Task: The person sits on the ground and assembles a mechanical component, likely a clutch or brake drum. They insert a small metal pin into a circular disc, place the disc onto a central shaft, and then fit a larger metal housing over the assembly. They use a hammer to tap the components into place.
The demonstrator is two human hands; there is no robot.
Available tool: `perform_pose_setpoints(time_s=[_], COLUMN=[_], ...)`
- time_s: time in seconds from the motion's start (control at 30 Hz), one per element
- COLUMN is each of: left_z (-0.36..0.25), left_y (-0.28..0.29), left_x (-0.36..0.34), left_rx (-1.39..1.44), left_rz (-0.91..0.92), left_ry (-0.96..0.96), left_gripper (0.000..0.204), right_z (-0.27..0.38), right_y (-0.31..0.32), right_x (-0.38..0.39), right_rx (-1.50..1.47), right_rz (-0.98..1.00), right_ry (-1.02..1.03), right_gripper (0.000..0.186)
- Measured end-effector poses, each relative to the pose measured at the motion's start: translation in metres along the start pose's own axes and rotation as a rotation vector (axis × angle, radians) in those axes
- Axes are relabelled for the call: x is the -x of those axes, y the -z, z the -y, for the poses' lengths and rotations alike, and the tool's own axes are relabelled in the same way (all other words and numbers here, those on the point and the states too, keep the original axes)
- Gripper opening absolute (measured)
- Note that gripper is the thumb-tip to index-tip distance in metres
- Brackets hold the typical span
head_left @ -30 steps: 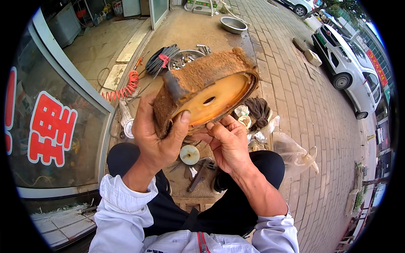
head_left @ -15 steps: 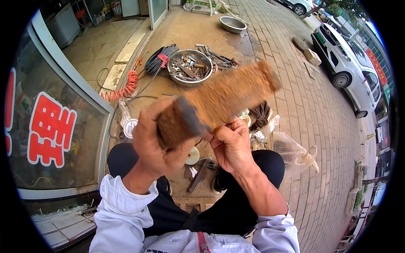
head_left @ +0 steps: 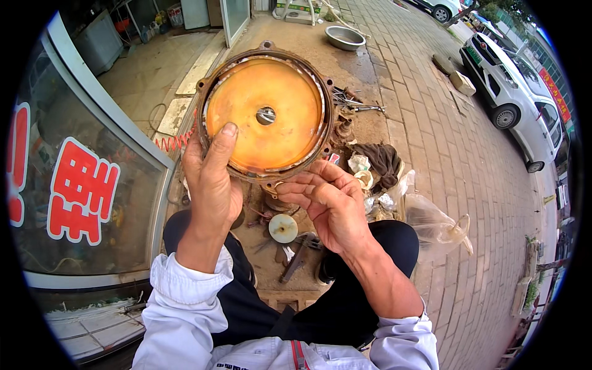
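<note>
A round rusty metal housing (head_left: 237, 77) is held up facing me, with an orange inner face, a centre hole and bolt lugs round its rim. My left hand (head_left: 213, 185) grips it at the lower left, thumb over the orange face. My right hand (head_left: 327, 209) is below its lower right edge, fingers curled against the bottom lug. Beneath them on the ground are a pale round disc (head_left: 283, 227) and a dark metal tool (head_left: 291, 268), between my knees.
A glass door (head_left: 129, 228) stands at my left, with a red coiled hose (head_left: 171, 142) by its edge. Tools (head_left: 364, 108), dark cloth (head_left: 376, 161) and clear plastic bags (head_left: 435, 231) lie beyond and to the right. A metal basin (head_left: 344, 38) sits farther away; a white car (head_left: 518, 92) is parked right.
The housing has swung from a tilted position, through showing its rusty side, to face me upright and higher, now hiding much of the bowl of parts. My left hand turned with it.
</note>
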State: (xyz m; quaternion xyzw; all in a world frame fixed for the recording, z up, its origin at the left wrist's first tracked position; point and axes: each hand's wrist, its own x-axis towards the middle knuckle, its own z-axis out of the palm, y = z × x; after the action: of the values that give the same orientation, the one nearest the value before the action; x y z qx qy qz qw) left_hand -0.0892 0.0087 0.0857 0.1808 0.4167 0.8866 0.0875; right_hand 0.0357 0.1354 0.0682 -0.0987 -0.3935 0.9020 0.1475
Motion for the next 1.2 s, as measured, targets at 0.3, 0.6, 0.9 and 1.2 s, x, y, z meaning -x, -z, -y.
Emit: perform_pose_setpoints(time_s=[0.3, 0.6, 0.9, 1.2], left_z=[0.001, -0.008, 0.012, 0.059], left_y=[-0.003, -0.002, -0.005, -0.022], left_x=[0.001, 0.019, 0.021, 0.066], left_rx=[-0.004, -0.484, -0.383, 0.675], left_rz=[0.001, 0.222, 0.278, -0.015], left_ry=[0.031, -0.46, -0.325, 0.593], left_gripper=[0.039, 0.044, 0.045, 0.096], right_z=[0.001, 0.02, 0.037, 0.025], right_y=[0.004, 0.001, 0.017, 0.017], right_x=[0.001, -0.004, -0.008, -0.009], right_rx=[-0.013, 0.136, -0.026, -0.008], right_rz=[-0.004, -0.035, 0.06, 0.007], right_ry=[-0.008, 0.113, 0.301, 0.276], right_gripper=[0.029, 0.047, 0.045, 0.039])
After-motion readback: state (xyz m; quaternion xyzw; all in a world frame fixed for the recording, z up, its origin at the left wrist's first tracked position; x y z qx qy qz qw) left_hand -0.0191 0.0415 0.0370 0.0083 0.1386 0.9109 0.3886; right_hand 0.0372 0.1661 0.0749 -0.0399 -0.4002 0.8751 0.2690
